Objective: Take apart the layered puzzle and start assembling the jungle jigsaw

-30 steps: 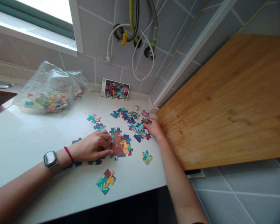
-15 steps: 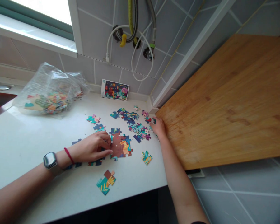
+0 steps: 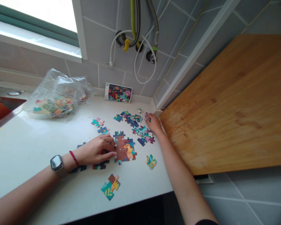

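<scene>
My left hand lies on the white counter, its fingers loosely bent and the thumb apart, touching the left edge of a joined brown puzzle section with an orange animal on it. Several dark blue puzzle pieces are partly covered by this hand and wrist. At the far right, my right hand has its fingers closed down on a pink puzzle piece beside the wooden board; the fingertips are partly hidden. A cluster of teal and purple pieces lies just left of that hand. Dark blue joined pieces sit beyond it.
A picture card leans against the tiled wall. To the left stands a clear plastic bag of pieces. Loose green-yellow pieces and a joined green piece group lie near the front edge. A large wooden board borders the right.
My right hand has shifted slightly away from me, from the red pieces onto the pink piece. The left hand stays by the brown section. The whole view has moved a little.
</scene>
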Tool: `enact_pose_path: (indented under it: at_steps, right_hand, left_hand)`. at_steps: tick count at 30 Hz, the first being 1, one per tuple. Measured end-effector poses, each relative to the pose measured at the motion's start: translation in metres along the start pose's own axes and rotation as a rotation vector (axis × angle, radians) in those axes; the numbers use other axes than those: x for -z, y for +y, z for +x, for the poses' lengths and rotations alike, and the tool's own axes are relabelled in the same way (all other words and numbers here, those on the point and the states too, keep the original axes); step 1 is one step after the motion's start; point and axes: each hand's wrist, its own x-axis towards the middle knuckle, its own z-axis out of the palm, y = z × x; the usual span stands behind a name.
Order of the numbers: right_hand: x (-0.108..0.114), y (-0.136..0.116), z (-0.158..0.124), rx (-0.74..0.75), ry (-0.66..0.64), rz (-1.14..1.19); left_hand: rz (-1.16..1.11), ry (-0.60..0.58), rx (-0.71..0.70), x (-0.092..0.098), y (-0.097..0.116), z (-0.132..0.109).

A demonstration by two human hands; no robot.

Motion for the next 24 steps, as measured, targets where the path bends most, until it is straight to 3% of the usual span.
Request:
enact_pose_path:
  at_steps: [8, 16, 24]
  right_hand:
    - [0.004, 0.012, 0.001, -0.057, 0.004, 0.061]
    - [0.013, 0.022, -0.008, -0.064, 0.187, 0.161]
    - [0.012, 0.023, -0.010, -0.045, 0.242, 0.219]
  left_hand:
    - [0.030, 0.012, 0.023, -0.001, 0.000, 0.000]
    - [0.038, 0.006, 0.012, -0.002, -0.004, 0.000]
    - [0.016, 0.016, 0.006, -0.002, -0.005, 0.001]
